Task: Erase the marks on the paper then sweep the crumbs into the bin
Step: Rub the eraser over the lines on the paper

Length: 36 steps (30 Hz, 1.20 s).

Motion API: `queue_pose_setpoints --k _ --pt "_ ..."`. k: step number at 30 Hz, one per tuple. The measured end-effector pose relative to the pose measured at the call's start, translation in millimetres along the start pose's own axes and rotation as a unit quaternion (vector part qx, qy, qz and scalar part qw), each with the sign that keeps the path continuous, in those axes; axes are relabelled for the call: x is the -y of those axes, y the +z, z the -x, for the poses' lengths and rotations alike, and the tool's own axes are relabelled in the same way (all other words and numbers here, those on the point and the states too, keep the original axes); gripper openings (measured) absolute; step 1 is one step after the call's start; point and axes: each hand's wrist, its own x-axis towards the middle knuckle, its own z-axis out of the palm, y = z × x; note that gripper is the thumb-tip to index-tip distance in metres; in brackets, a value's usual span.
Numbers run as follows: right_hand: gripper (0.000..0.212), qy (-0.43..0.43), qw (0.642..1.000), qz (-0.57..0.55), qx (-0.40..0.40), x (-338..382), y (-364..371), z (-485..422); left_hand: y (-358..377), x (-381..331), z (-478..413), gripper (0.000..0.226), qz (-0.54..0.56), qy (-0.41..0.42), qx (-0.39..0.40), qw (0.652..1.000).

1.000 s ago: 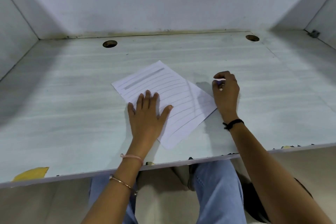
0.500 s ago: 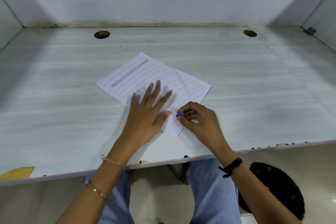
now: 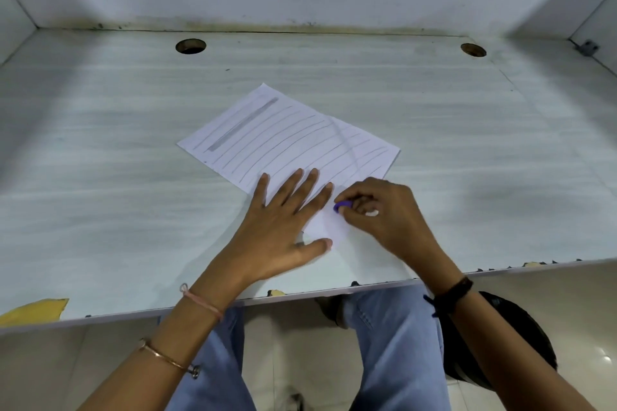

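Paper [image 3: 287, 140] lies mid-desk, its near corner pinned by the spread left hand [image 3: 283, 227] while the right hand [image 3: 380, 213] pinches a purple eraser [image 3: 342, 206]; hard rubbing may crease it.

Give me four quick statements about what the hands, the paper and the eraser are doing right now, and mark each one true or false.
1. The left hand lies flat on the paper. True.
2. The right hand holds a yellow eraser. False: the eraser is purple.
3. The eraser is at the paper's near corner. True.
4. The paper is blank. False: pencil lines and a shaded bar cover it.
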Motion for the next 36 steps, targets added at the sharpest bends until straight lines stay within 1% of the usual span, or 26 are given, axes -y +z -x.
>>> queue_pose_setpoints --k 1,4,5,7,8,9,11,12,13,15,16,17,19,20,21,23,24,25,27,28,31,32,33,35,36 --pt "0.015 0.002 1.0 0.012 0.0 0.8 -1.3 -1.1 -0.2 -0.4 -0.3 0.082 -0.002 0.0 -0.001 1.0" --pt "0.013 -0.012 0.995 0.033 0.094 7.1 3.2 4.6 2.0 -0.7 -0.8 0.084 -0.016 0.0 -0.002 1.0" --pt "0.013 -0.013 0.995 0.038 0.091 7.1 3.0 3.8 2.3 -0.4 -0.9 0.084 -0.015 0.001 -0.003 1.0" --pt "0.014 -0.001 0.999 0.039 0.012 1.9 -2.2 -3.3 1.9 0.3 -1.2 0.083 -0.006 0.003 -0.004 1.0" --pt "0.013 0.003 0.999 0.038 -0.01 1.3 -3.7 -4.8 1.5 0.1 -1.0 0.083 -0.004 0.004 -0.003 1.0" --pt "0.013 -0.002 0.999 0.044 -0.001 3.1 -3.7 -4.4 1.5 0.0 -0.8 0.083 -0.005 0.004 -0.003 1.0" --pt "0.013 -0.034 0.994 0.06 0.085 8.3 -0.5 0.9 2.3 -0.3 -0.8 0.084 -0.012 0.003 -0.001 1.0" --pt "0.013 -0.04 0.992 0.06 0.108 9.6 -0.5 1.8 2.3 -0.5 -0.5 0.084 -0.015 0.005 -0.001 1.0" --pt "0.013 -0.034 0.993 0.057 0.094 8.0 -2.2 -1.7 2.2 0.1 -0.4 0.083 -0.015 0.006 -0.002 1.0" --pt "0.013 -0.012 0.998 0.053 0.015 3.5 -6.9 -9.1 1.5 0.7 -0.6 0.083 -0.011 0.007 -0.002 1.0" --pt "0.012 -0.014 0.998 0.057 0.008 3.2 -6.3 -9.5 1.5 0.7 -0.5 0.083 -0.011 0.006 -0.001 1.0" --pt "0.012 -0.029 0.997 0.066 0.031 4.7 -3.9 -7.1 1.7 0.4 -0.7 0.084 -0.012 0.005 -0.001 1.0" --pt "0.012 -0.055 0.989 0.07 0.117 8.8 0.9 2.1 1.7 -0.4 -1.1 0.086 -0.017 0.004 0.003 1.0" --pt "0.012 -0.05 0.989 0.06 0.124 8.5 -0.3 2.3 1.1 -0.5 -1.3 0.086 -0.019 0.005 0.005 1.0" --pt "0.013 -0.033 0.994 0.048 0.095 4.9 -3.5 -1.9 0.8 -0.2 -1.4 0.086 -0.019 0.005 0.007 1.0" --pt "0.011 -0.005 0.999 0.036 0.012 0.9 -8.2 -9.1 -0.5 -0.1 -1.3 0.086 -0.015 0.004 0.01 1.0" --pt "0.01 -0.013 0.999 0.045 0.013 1.9 -6.8 -9.1 -1.0 -0.4 -1.1 0.086 -0.015 0.004 0.01 1.0" --pt "0.009 -0.032 0.997 0.057 0.04 4.3 -3.2 -6.0 -0.8 -0.6 -1.0 0.087 -0.015 0.004 0.011 1.0" --pt "0.01 -0.051 0.99 0.048 0.125 9.3 1.8 3.7 0.6 -0.4 -1.3 0.088 -0.019 0.007 0.009 1.0" --pt "0.01 -0.044 0.99 0.042 0.127 8.1 -0.5 2.3 0.8 0.3 -1.7 0.088 -0.019 0.009 0.007 1.0" --pt "0.011 -0.007 0.999 0.04 0.024 -0.2 -9.7 -10.2 -0.3 1.5 -1.5 0.086 -0.016 0.009 0.008 1.0" --pt "0.01 -0.016 0.998 0.049 0.027 1.4 -8.4 -9.6 -0.9 1.0 -1.2 0.086 -0.016 0.008 0.01 1.0" --pt "0.01 -0.034 0.996 0.055 0.055 3.7 -5.1 -6.2 -0.5 0.5 -1.0 0.087 -0.016 0.008 0.011 1.0" --pt "0.011 -0.05 0.987 0.038 0.146 10.1 -1.6 4.3 -0.1 0.1 -0.9 0.088 -0.018 0.007 0.013 1.0" --pt "0.011 -0.048 0.986 0.038 0.152 9.3 -5.5 2.8 -0.1 0.3 -1.1 0.088 -0.017 0.009 0.012 1.0"
